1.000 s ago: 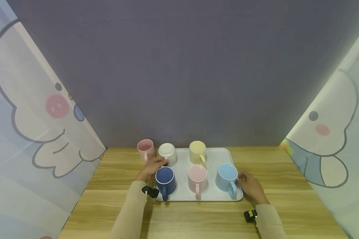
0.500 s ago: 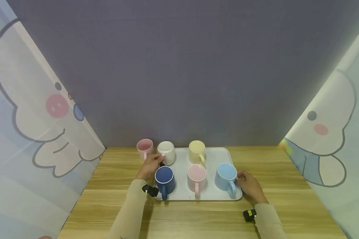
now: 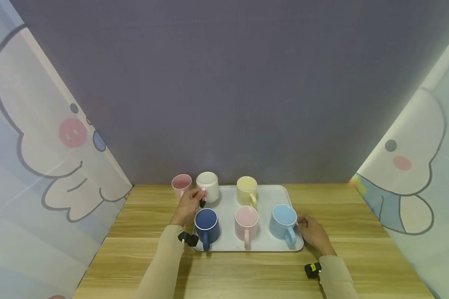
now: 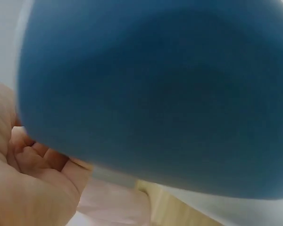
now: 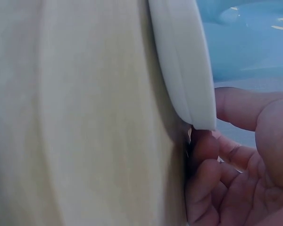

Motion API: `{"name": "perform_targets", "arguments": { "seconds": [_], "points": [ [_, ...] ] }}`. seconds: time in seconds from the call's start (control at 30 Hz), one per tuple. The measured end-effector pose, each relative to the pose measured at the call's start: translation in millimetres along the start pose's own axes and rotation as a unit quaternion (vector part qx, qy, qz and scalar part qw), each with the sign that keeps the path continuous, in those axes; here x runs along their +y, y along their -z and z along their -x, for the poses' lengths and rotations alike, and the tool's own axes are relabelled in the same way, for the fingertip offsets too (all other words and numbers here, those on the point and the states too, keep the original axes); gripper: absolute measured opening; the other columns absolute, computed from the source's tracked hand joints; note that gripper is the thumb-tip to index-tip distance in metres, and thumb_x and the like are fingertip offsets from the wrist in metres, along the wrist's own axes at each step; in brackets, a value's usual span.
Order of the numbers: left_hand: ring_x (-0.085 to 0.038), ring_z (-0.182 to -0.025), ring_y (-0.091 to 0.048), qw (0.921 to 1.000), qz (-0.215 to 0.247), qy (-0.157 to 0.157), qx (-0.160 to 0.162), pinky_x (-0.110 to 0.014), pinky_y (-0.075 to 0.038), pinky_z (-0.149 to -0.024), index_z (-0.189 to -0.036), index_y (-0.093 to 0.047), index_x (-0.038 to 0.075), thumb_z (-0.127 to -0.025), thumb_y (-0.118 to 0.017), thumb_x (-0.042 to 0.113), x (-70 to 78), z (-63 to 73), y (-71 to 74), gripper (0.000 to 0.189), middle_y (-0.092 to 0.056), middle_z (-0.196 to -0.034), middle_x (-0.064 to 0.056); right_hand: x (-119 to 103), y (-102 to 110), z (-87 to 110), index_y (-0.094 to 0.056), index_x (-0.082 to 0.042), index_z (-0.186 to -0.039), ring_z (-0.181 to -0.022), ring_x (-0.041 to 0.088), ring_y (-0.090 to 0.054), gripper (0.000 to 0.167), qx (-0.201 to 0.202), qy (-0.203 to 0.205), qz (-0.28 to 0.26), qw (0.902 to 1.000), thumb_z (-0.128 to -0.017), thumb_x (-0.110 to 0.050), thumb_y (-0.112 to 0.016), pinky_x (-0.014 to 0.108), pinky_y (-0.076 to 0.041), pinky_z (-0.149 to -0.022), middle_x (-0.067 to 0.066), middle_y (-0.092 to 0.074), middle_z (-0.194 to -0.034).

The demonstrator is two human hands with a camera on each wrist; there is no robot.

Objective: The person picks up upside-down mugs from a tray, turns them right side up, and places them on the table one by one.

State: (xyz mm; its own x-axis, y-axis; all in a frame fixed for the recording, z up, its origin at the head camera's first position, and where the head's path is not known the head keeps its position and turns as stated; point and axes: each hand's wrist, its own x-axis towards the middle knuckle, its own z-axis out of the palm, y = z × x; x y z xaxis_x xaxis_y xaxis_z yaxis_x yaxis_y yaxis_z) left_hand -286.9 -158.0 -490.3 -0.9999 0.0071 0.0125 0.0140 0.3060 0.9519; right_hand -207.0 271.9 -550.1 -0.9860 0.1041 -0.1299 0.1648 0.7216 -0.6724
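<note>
My left hand (image 3: 188, 205) pinches the white mug (image 3: 210, 187) at its handle side, where small pink and black parts show. That mug is at the back left of the white tray (image 3: 226, 243), seemingly raised a little. Nearer me stands the dark blue mug (image 3: 206, 224), which fills most of the left wrist view. My right hand (image 3: 314, 232) grips the tray's right rim; in the right wrist view the thumb (image 5: 240, 109) lies above the rim, fingers curled below. The light blue mug (image 3: 282, 222) stands close to it. Most mugs on the tray look upside down.
A light pink mug (image 3: 246, 224) stands front centre on the tray, a yellow mug (image 3: 246, 191) behind it. Left of the tray, a darker pink mug (image 3: 181, 183) stands upright on the wooden table (image 3: 247, 276). A grey wall (image 3: 228, 104) rises behind.
The white mug has shifted slightly left, then up and away from me, with my left hand moving along at its handle. My right hand and the other mugs have stayed put.
</note>
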Motion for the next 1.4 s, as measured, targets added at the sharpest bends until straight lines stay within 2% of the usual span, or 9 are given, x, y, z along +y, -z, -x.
{"name": "perform_targets", "arguments": {
  "seconds": [0.37,0.5,0.67,0.8,1.03,1.13,1.23,1.33,1.4],
  "points": [
    [-0.017,-0.078,-0.052,0.9994,0.019,-0.027,0.012,-0.022,-0.041,-0.067,-0.099,-0.068,-0.003,-0.106,-0.055,0.014,31.1,3.1,1.1,0.023,-0.062,-0.084,-0.005,1.7,-0.3,0.4,-0.062,0.001,-0.124,-0.090,0.026,-0.060,0.035,-0.001,0.000,0.002,1.0000,-0.097,-0.022,-0.059,0.041,-0.049,-0.075,0.014,-0.067,-0.101],
    [-0.018,-0.078,-0.053,0.9987,0.023,-0.041,0.017,-0.022,-0.042,-0.067,-0.099,-0.069,-0.003,-0.105,-0.056,0.012,44.5,6.7,0.1,0.021,-0.062,-0.083,-0.004,1.1,-0.3,0.7,-0.062,0.001,-0.124,-0.088,0.025,-0.059,0.036,-0.001,-0.001,0.000,1.0000,-0.097,-0.023,-0.060,0.038,-0.048,-0.073,0.013,-0.066,-0.100],
    [-0.017,-0.077,-0.052,0.9988,0.024,-0.040,0.015,-0.023,-0.042,-0.066,-0.101,-0.070,-0.002,-0.105,-0.057,0.014,60.1,12.1,-0.2,0.021,-0.061,-0.083,-0.001,-0.2,0.2,1.2,-0.062,0.001,-0.125,-0.087,0.024,-0.058,0.038,-0.002,-0.004,-0.004,1.0000,-0.096,-0.024,-0.062,0.034,-0.045,-0.070,0.012,-0.065,-0.098],
    [-0.017,-0.079,-0.053,0.9988,0.031,-0.037,0.010,-0.023,-0.042,-0.067,-0.102,-0.069,-0.001,-0.105,-0.056,0.015,66.4,14.3,-0.1,0.021,-0.061,-0.085,-0.002,-0.5,0.2,1.3,-0.062,0.001,-0.125,-0.086,0.024,-0.058,0.038,-0.002,-0.005,-0.005,1.0000,-0.097,-0.024,-0.062,0.033,-0.044,-0.069,0.012,-0.065,-0.097],
    [-0.016,-0.077,-0.050,0.9980,0.046,-0.042,0.005,-0.023,-0.041,-0.066,-0.102,-0.067,-0.005,-0.106,-0.055,0.014,67.4,15.4,-0.8,0.023,-0.059,-0.084,-0.003,-0.6,0.5,2.2,-0.062,0.001,-0.124,-0.089,0.025,-0.060,0.038,0.001,-0.001,-0.004,1.0000,-0.096,-0.024,-0.062,0.035,-0.047,-0.071,0.014,-0.067,-0.102],
    [-0.014,-0.074,-0.048,0.9963,0.077,-0.038,-0.002,-0.021,-0.039,-0.064,-0.104,-0.065,-0.007,-0.107,-0.052,0.012,66.5,16.1,-2.2,0.024,-0.058,-0.083,-0.002,-0.5,0.5,2.5,-0.062,0.001,-0.125,-0.089,0.025,-0.060,0.038,0.002,-0.003,-0.004,1.0000,-0.096,-0.025,-0.062,0.035,-0.046,-0.072,0.013,-0.067,-0.102],
    [-0.012,-0.070,-0.045,0.9909,0.131,-0.025,-0.015,-0.020,-0.038,-0.063,-0.106,-0.062,-0.009,-0.108,-0.049,0.012,65.2,16.6,-4.7,0.025,-0.056,-0.082,-0.001,-0.6,0.5,2.3,-0.062,0.001,-0.125,-0.089,0.025,-0.059,0.038,0.002,-0.005,-0.006,1.0000,-0.096,-0.025,-0.062,0.034,-0.045,-0.071,0.013,-0.066,-0.100],
    [-0.010,-0.067,-0.042,0.9788,0.202,-0.014,-0.033,-0.020,-0.038,-0.063,-0.106,-0.058,-0.009,-0.109,-0.045,0.011,64.2,18.3,-7.4,0.025,-0.054,-0.083,0.000,-0.9,0.7,2.2,-0.062,0.001,-0.124,-0.088,0.025,-0.059,0.038,0.003,-0.004,-0.004,1.0000,-0.096,-0.025,-0.062,0.034,-0.045,-0.071,0.013,-0.066,-0.100],
    [-0.009,-0.068,-0.042,0.9657,0.256,-0.008,-0.042,-0.019,-0.038,-0.064,-0.103,-0.057,-0.005,-0.110,-0.042,0.011,63.7,19.9,-9.8,0.022,-0.052,-0.084,0.001,-1.3,0.8,2.2,-0.062,0.000,-0.124,-0.088,0.025,-0.059,0.038,0.002,-0.005,-0.004,1.0000,-0.096,-0.025,-0.062,0.034,-0.045,-0.071,0.012,-0.066,-0.099]
  ]
}}
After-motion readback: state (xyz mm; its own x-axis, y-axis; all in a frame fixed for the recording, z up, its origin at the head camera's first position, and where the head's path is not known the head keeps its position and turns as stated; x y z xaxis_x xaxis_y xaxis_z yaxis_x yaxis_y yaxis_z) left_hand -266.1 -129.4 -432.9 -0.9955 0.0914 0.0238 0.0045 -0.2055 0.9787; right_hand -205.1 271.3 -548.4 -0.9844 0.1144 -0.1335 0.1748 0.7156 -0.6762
